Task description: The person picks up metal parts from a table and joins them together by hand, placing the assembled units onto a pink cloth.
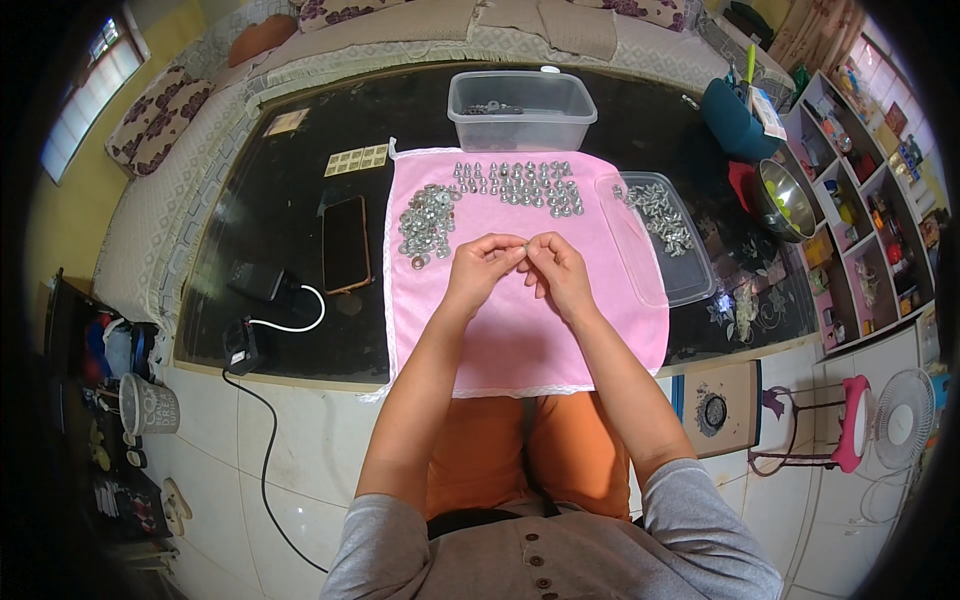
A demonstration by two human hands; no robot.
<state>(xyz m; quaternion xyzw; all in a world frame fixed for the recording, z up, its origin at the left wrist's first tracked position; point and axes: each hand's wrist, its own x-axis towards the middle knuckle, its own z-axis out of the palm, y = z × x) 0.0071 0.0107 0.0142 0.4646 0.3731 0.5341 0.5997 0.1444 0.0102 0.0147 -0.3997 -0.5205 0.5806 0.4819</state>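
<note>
My left hand [482,268] and my right hand [561,272] meet above the middle of a pink cloth [520,350]. Their thumbs and fingers pinch together at the tips on something too small to make out. Just beyond my left hand lies a loose heap of metal washers [425,225]. Several rows of small metal pieces [515,182], which look like screws standing head down in washers, are set out behind both hands. To the right, a pile of silver screws [660,217] rests in a shallow clear plastic tray [695,285].
A clear plastic tub [525,130] with some dark metal parts stands behind the cloth. Left of the cloth are a phone [346,243], a yellowish card sheet [356,160] and a black adapter [241,345] with cables. A metal bowl [785,200] and a blue container [738,118] stand at the right.
</note>
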